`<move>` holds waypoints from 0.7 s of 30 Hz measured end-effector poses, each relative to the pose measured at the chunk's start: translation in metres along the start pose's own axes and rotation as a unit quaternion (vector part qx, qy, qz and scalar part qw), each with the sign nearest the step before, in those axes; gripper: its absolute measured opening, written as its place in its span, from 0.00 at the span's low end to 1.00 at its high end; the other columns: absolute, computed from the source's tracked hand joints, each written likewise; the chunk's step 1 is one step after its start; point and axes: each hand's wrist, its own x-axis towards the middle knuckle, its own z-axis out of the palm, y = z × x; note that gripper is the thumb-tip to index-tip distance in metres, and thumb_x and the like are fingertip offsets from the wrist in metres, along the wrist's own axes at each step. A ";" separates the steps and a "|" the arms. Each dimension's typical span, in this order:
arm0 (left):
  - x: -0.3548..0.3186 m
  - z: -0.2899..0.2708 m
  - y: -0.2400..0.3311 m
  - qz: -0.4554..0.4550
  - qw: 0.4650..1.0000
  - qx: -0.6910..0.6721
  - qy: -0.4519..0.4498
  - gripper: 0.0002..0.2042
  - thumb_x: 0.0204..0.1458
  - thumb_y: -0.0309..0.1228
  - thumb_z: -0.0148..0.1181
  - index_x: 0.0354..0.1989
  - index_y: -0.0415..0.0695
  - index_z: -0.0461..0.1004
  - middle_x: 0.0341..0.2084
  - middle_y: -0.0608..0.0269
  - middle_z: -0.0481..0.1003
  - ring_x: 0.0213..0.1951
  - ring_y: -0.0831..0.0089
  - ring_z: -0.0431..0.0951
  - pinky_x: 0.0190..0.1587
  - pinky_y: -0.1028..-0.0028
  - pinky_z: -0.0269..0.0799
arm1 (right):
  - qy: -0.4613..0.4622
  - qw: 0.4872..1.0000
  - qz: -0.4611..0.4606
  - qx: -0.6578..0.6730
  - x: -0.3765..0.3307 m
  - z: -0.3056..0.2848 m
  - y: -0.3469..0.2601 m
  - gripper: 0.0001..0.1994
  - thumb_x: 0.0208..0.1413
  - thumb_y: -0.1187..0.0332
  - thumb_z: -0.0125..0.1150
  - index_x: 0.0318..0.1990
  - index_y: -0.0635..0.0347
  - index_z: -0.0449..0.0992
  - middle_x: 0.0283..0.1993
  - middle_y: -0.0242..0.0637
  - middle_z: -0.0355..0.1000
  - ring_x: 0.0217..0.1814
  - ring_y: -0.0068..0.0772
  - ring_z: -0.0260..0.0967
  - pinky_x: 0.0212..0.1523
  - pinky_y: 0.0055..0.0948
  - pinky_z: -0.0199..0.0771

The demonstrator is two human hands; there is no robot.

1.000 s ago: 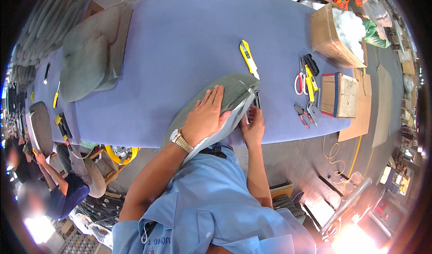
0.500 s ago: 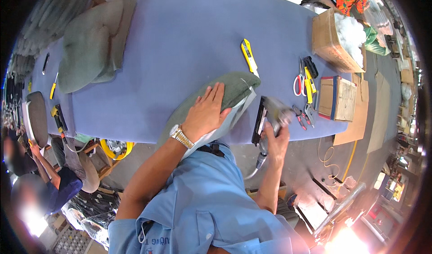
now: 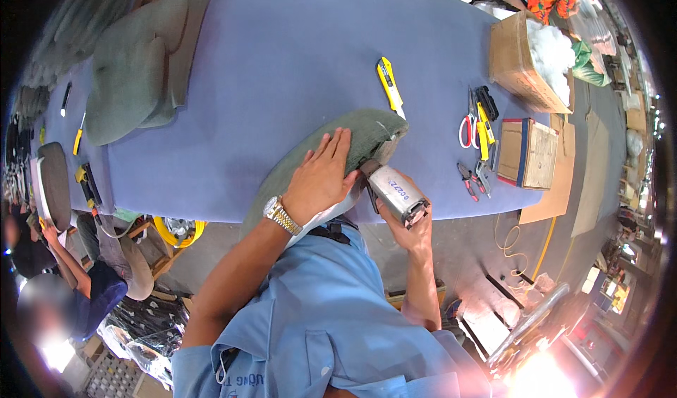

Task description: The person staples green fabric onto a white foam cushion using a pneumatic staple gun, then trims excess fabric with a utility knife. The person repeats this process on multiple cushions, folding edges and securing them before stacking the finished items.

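Under the left hand (image 3: 321, 181) lies a grey-green pad (image 3: 367, 134); curved, pale-edged.

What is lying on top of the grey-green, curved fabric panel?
The bare left hand rests flat on the grey-green, curved fabric panel. The surface under its palm is covered, so I cannot see it.

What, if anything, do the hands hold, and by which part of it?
The right hand holds a silver tool near its rear end; exact grip hidden. The left hand lies flat on a padded piece.
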 end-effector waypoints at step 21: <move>0.001 0.004 0.001 -0.020 1.000 -0.011 0.003 0.44 0.55 0.32 0.67 0.78 0.39 0.47 0.77 0.45 0.53 0.77 0.46 0.54 0.72 0.47 0.60 | -0.022 0.997 0.070 0.002 -0.003 0.007 0.011 0.29 0.50 0.78 0.72 0.62 0.69 0.73 0.53 0.43 0.80 0.53 0.29 0.79 0.57 0.29 0.76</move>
